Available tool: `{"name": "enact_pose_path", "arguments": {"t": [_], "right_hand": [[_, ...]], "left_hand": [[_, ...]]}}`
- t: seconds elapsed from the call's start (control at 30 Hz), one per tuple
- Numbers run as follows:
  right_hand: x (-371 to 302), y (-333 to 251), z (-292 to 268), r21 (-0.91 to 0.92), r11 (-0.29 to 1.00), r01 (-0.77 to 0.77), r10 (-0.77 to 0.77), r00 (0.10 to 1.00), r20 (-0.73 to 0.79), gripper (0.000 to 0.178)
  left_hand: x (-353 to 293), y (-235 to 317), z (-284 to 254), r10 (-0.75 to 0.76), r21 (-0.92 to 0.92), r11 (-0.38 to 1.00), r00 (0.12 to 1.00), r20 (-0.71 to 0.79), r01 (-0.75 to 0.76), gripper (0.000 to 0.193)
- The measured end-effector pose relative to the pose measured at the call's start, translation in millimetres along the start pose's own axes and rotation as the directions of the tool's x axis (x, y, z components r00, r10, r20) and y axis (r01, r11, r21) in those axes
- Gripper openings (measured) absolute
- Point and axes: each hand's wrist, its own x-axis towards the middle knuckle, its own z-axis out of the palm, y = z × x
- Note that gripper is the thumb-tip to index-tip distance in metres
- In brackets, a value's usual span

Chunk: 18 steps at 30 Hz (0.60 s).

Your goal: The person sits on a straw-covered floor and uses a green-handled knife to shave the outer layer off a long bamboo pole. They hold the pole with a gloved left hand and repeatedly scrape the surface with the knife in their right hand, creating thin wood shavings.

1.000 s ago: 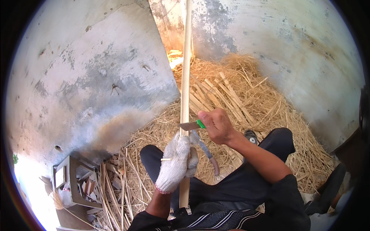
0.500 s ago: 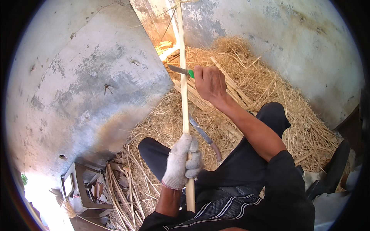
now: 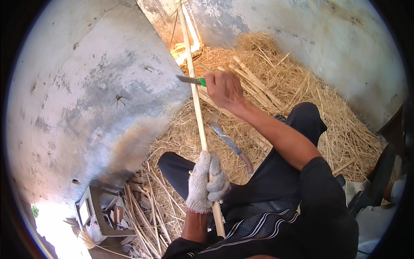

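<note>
A long pale strip of split bamboo [image 3: 197, 105] runs from my lap up toward the far corner, leaning slightly left. My left hand [image 3: 206, 179], in a whitish knitted work glove, is wrapped round its lower part, near my lap. My bare right hand [image 3: 224, 87] grips a knife [image 3: 189, 80] by its green handle; the fingers hide most of that handle. Its narrow grey blade points left and crosses the strip well beyond my gloved hand. On the shavings between my knees lies a larger curved blade [image 3: 226, 138] with a brown handle, touched by neither hand.
Straw-like shavings [image 3: 302, 103] cover the floor, with split strips [image 3: 256, 88] lying among them. Worn plaster walls [image 3: 99, 86] stand left and far right. At lower left, a frame-like stool [image 3: 105, 216] holds scraps beside more strips [image 3: 142, 216]. Part of another person's leg [image 3: 377, 181] shows at right.
The strip's far end has swung left, so it leans more. My right hand and the knife have shifted slightly left with it. My left hand keeps its hold on the strip.
</note>
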Motion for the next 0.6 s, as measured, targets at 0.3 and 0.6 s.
{"name": "enact_pose_path", "arguments": {"t": [0.3, 0.6], "right_hand": [[-27.0, -7.4, 21.1, -0.190, 0.857, 0.479, -0.514, 0.820, -0.254, 0.035], [29.5, 42.1, 23.2, 0.076, 0.945, -0.319, 0.320, 0.948, 0.006, 0.043]], "left_hand": [[-0.6, 17.3, -7.7, 0.061, 0.010, 0.998, 0.998, 0.021, -0.061, 0.043], [-26.6, -21.2, -8.5, -0.002, 0.362, 0.932, 0.996, 0.087, -0.030, 0.040]]}}
